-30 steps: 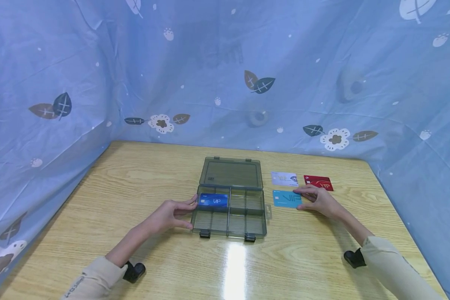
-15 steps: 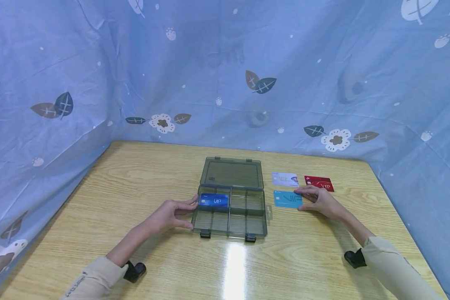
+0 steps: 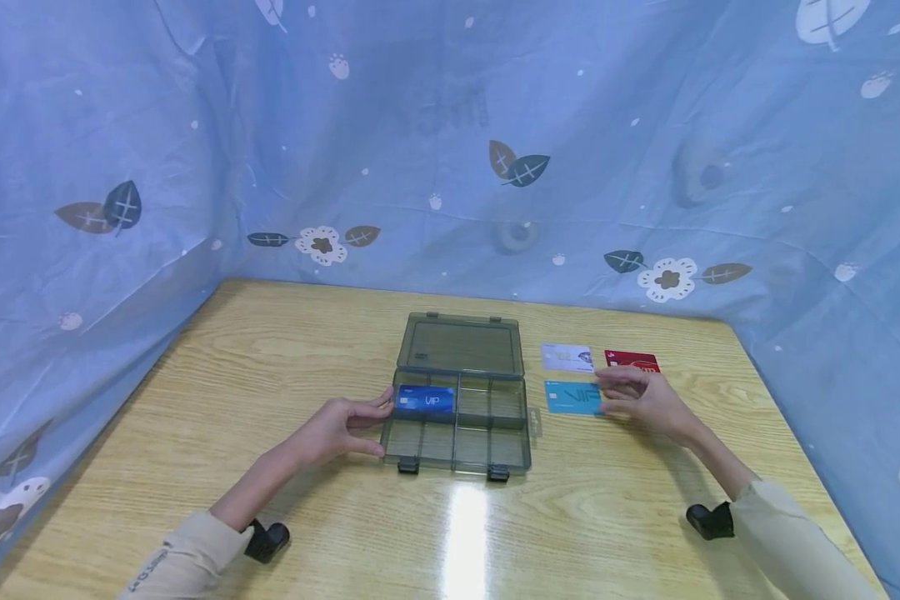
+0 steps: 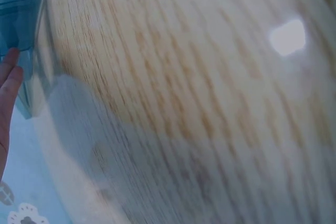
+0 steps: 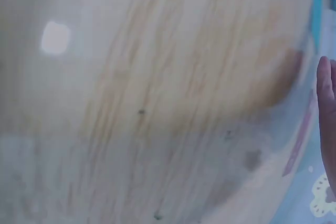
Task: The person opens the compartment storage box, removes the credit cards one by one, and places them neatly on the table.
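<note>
My left hand (image 3: 342,429) rests at the left side of a dark, see-through divided box (image 3: 492,468), fingers extended and fingertips at its left wall. A blue VIP card (image 3: 425,400) lies in the box's upper left compartment; the lid (image 3: 461,346) is folded back flat. My right hand (image 3: 645,402) is at the right end of a light-blue VIP card (image 3: 570,397) on the table, fingers and thumb apart, overlapping the card's end. In the left wrist view, fingers (image 4: 10,77) reach the box (image 4: 18,19). The right wrist view shows only the hand's edge (image 5: 326,103).
A whitish VIP card (image 3: 566,357) and a red VIP card (image 3: 632,360) lie behind the light-blue one, the red card partly covered by my right hand. A hang tab (image 3: 536,422) sticks out from the box's right side. Patterned blue cloth (image 3: 420,167) encloses the wooden table (image 3: 292,333).
My right hand has shifted slightly right and up off the light-blue card's edge, now overlapping more of the red card. The cards, the box and my left hand stay in place.
</note>
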A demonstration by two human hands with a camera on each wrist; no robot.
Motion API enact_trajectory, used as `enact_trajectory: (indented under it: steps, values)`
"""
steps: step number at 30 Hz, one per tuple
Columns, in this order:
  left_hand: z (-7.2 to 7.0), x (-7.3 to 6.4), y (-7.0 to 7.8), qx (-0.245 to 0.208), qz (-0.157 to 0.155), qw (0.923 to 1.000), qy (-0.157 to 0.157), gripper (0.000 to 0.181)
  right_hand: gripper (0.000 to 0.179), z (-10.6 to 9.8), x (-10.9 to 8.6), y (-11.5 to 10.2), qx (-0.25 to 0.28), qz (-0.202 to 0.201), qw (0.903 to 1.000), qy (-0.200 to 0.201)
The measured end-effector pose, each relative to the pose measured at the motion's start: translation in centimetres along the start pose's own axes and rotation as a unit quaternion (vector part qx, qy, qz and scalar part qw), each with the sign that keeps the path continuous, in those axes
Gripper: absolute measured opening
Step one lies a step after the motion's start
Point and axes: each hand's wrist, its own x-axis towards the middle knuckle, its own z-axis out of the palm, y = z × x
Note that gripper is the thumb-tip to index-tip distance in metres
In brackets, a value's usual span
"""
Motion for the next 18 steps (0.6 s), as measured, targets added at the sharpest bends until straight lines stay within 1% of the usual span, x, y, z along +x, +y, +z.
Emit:
enact_trajectory:
  steps: [4,6,8,12,15,18]
  values:
    - [-0.1,-0.1,-0.2,0.002,-0.002,1.0,0.003,0.064,0.053,0.4,-0.6,-1.4,-0.052,-0.011,0.9977,0.042]
    - [-0.1,-0.1,-0.2,0.0,-0.001,1.0,0.005,0.064,0.051,0.9,-0.9,-2.3,-0.058,-0.003,0.9968,0.056]
    - [-0.1,0.0,-0.3,0.004,0.006,1.0,0.003,0.064,0.051,1.6,-1.2,-3.4,-0.045,0.01,0.9976,0.051]
    - [-0.1,0.0,-0.3,0.004,0.002,1.0,0.003,0.065,0.053,3.5,-1.9,-5.5,0.01,0.041,0.999,0.016]
    - [-0.1,0.1,-0.3,0.005,-0.002,1.0,0.003,0.065,0.054,4.9,-2.3,-6.8,0.036,0.051,0.998,-0.005]
    - [-0.1,0.1,-0.4,0.007,0.0,1.0,0.002,0.065,0.053,6.3,-2.5,-8.2,0.054,0.056,0.9968,-0.019]
